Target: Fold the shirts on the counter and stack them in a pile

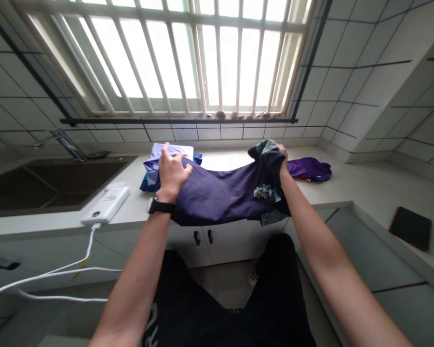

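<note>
A dark purple garment [217, 193] is stretched between my two hands above the front of the counter, sagging in the middle. It carries a grey-green print near its right end, and its lower edge hangs in front of the cabinet doors. My right hand [282, 161] is closed around the bunched right end. At the left end, my left hand [174, 173] grips the cloth, with its index finger and thumb spread apart; its other fingers are partly hidden. Behind my left hand sits a pile of folded lilac and blue clothes [152, 166]. A bright purple cloth bundle [311, 169] lies beyond my right hand.
A white power bank [106, 205] with a white cable [88, 250] lies left, beside the dark sink [58, 183] and its tap [68, 145]. A dark flat case [410, 229] rests on the right counter. The barred window [193, 62] is ahead.
</note>
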`<state>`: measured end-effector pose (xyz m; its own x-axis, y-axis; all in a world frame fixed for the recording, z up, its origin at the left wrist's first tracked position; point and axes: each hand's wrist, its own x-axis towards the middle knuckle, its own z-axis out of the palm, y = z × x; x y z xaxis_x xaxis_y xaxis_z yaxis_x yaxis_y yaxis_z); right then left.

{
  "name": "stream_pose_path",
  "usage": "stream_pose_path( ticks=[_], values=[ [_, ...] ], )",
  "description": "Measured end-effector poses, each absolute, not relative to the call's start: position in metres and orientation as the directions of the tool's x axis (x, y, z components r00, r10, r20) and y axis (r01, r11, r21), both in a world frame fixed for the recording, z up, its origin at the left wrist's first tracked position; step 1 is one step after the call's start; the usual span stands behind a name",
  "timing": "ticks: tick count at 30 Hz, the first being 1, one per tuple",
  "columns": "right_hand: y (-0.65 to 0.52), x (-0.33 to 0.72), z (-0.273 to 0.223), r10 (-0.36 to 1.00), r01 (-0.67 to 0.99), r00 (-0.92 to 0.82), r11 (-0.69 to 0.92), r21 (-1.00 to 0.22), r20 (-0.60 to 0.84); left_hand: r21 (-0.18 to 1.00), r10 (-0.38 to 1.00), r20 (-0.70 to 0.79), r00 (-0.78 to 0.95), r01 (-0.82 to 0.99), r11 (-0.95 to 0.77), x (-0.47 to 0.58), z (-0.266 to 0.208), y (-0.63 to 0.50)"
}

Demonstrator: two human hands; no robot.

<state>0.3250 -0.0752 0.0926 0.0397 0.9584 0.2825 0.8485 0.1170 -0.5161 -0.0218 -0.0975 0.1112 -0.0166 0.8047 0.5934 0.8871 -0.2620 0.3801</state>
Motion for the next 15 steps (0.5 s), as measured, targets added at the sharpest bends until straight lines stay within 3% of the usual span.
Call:
stream_pose_path(
  ticks=[2, 5, 8, 10, 15],
  values=[
    [-0.071, 0.311, 0.087, 0.949, 0.832, 0.101, 0.084, -0.549, 0.298, 0.296, 0.811, 0.521, 0.267, 0.834, -0.465, 0.003, 0.092, -0.106],
    [-0.074, 0.287, 0.074, 0.973, 0.766, 0.058, 0.101, -0.635, 0.224, 0.322, 0.77, 0.336, 0.542, 0.703, -0.635, 0.037, 0.06, -0.116],
    [-0.097, 0.278, 0.065, 0.985, 0.723, 0.007, 0.116, -0.681, 0.175, 0.281, 0.808, 0.17, 0.565, 0.758, -0.589, 0.053, 0.029, -0.123],
    [-0.122, 0.281, 0.061, 0.989, 0.762, 0.021, 0.08, -0.643, 0.147, 0.225, 0.852, 0.084, 0.516, 0.823, -0.521, 0.056, 0.013, -0.126],
    [-0.17, 0.293, 0.048, 0.991, 0.938, 0.128, -0.131, -0.321, -0.028, 0.167, 0.887, 0.049, 0.459, 0.872, -0.461, 0.058, 0.003, -0.132]
  ],
)
